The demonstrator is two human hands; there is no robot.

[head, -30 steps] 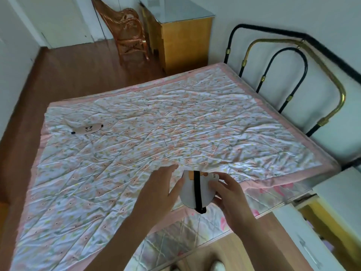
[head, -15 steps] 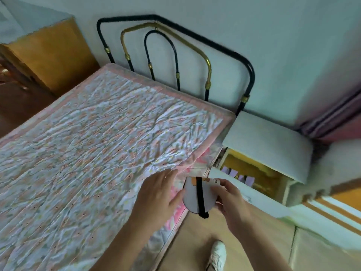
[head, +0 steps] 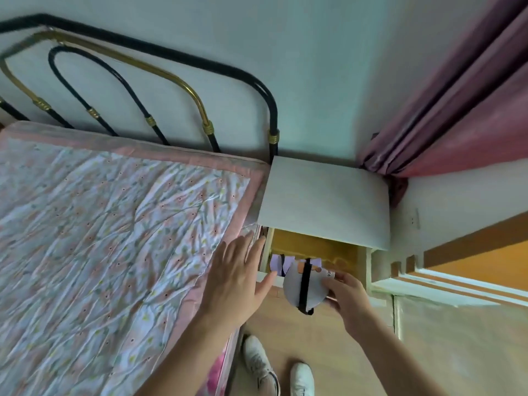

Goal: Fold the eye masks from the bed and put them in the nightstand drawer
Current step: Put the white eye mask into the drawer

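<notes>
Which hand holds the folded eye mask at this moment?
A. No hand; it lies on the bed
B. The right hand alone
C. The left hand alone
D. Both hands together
B: the right hand pinches the folded eye mask over the front of the open nightstand drawer, while the left hand is spread flat beside it and holds nothing.

2 hands (head: 234,278), 2 eye masks (head: 304,288), 1 drawer (head: 328,250), 2 shoes (head: 261,364).
</notes>
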